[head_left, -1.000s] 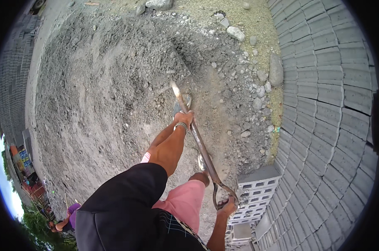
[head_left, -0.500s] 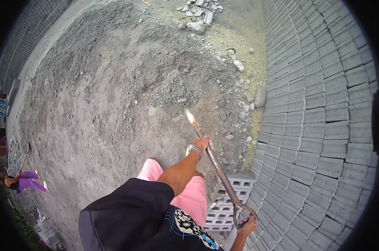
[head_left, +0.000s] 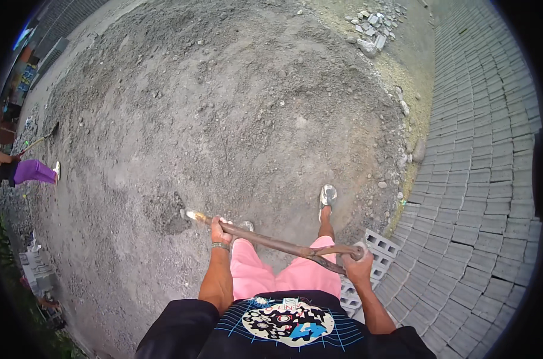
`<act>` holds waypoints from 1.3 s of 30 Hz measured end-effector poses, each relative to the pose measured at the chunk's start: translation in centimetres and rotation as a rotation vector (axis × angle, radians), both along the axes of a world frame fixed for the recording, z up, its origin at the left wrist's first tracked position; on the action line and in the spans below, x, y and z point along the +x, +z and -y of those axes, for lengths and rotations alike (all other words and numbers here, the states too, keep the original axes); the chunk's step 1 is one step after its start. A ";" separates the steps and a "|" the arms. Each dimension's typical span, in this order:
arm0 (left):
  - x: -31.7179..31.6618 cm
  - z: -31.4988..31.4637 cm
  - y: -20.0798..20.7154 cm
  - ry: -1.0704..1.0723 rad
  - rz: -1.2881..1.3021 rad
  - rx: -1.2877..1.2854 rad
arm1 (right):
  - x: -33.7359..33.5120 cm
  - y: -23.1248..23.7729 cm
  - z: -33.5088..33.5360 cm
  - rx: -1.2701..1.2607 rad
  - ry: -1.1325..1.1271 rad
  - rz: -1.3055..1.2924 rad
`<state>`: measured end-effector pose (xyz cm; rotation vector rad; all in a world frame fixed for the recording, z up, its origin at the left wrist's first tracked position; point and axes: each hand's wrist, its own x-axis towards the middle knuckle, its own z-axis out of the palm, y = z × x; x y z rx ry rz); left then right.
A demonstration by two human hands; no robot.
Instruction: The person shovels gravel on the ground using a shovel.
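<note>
A shovel (head_left: 270,242) lies nearly level across the front of my legs, its shaft pointing left. Low on the shaft, close to the pale metal socket, my left hand (head_left: 220,230) is wrapped around it. My right hand (head_left: 359,263) grips the D-shaped handle at the other end. The shovel's blade cannot be made out; a patch of loose, dark grey sand (head_left: 167,214) covers the place just beyond the socket.
A wide mound of grey sand (head_left: 211,119) spreads ahead. Stacked grey blocks (head_left: 481,197) line the right, with hollow blocks (head_left: 381,244) by my right hand. Broken rubble (head_left: 373,27) lies far right. At far left, a person in purple trousers (head_left: 35,172) holds another shovel.
The shovel has swung from pointing ahead into the sand to pointing left, with my left hand moving left and the right hand rising. My body has turned, and both feet now show.
</note>
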<state>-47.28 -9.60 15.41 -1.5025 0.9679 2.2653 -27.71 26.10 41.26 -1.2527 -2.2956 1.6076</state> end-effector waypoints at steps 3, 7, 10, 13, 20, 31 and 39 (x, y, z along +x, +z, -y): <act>1.5 29.2 7.7 0.373 -0.221 -0.327 | -9.3 1.6 17.3 -0.149 0.769 -0.446; 9.4 48.7 27.4 0.466 -0.382 -0.783 | -14.2 8.5 36.0 -0.235 1.309 -1.170; 14.0 53.4 37.7 0.513 -0.613 -0.980 | -14.9 9.8 39.0 -0.482 1.369 -0.998; 11.2 53.0 36.7 0.525 -0.869 -0.792 | -16.1 7.2 38.5 -0.694 1.214 -0.585; 2.0 42.0 15.6 0.361 -0.354 -0.405 | -10.9 0.7 28.9 -0.735 0.652 0.041; 3.9 -13.8 0.4 -0.525 0.148 0.208 | 6.3 5.8 9.9 -0.756 -0.514 -0.108; 8.8 -39.1 -1.5 -1.096 0.209 0.021 | 10.7 -5.9 0.6 -0.879 -1.204 -0.387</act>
